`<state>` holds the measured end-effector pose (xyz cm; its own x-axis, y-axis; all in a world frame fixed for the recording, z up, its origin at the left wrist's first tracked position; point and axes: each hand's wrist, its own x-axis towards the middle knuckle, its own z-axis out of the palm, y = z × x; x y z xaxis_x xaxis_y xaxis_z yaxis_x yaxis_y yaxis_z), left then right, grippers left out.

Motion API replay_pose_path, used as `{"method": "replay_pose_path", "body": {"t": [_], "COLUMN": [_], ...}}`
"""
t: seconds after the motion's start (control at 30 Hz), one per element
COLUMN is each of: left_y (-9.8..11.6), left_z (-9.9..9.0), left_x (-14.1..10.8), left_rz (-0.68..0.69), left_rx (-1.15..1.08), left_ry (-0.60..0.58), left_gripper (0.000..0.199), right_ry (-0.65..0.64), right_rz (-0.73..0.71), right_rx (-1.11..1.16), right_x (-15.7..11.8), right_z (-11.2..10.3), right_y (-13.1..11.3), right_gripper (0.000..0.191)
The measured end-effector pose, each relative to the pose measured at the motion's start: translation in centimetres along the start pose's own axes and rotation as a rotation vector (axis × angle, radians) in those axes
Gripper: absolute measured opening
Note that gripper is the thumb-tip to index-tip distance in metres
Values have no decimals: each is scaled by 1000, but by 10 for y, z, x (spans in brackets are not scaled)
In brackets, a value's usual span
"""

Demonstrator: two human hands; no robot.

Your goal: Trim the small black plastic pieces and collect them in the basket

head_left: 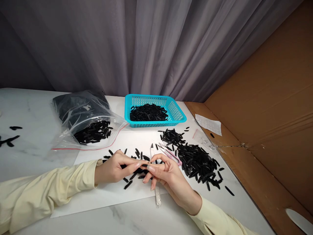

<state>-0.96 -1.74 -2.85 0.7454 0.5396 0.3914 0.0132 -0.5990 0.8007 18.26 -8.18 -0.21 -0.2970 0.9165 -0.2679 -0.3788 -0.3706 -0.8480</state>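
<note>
My left hand (118,166) and my right hand (171,176) meet above a white sheet (88,195). Between their fingertips is a small slender black piece (145,165), pinched from both sides; its ends are partly covered. Under the fingers lie several loose black pieces (127,184) of the same shape. A craft knife (157,195) with a whitish handle passes beneath my right hand, its blade pointing away from me. Pink-handled thread snips (174,158) rest just beyond that hand, blades toward the far left.
At the back stands a turquoise basket (156,124) holding black pieces. Left of it, a clear zip bag (83,114) spills more. Two heaps (198,163) (172,137) lie at right, near a small plastic bag (202,138) and a paper slip (207,124). A cardboard wall (269,114) borders the right.
</note>
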Motion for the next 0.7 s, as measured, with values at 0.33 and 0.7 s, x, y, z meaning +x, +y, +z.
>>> {"method": "replay_pose_path", "body": {"t": [0.33,0.7], "left_y": [5,6], "left_z": [2,4], "left_x": [3,4], "left_rz": [54,96], "left_rx": [42,57], "left_ry": [78,112], "left_gripper": [31,29], "right_ry": [0,-12], "right_rz": [-18,-29], "right_rx": [-16,4], "right_x": [2,1], "right_z": [-2,-3], "right_y": [4,4], "right_gripper": [27,29]}}
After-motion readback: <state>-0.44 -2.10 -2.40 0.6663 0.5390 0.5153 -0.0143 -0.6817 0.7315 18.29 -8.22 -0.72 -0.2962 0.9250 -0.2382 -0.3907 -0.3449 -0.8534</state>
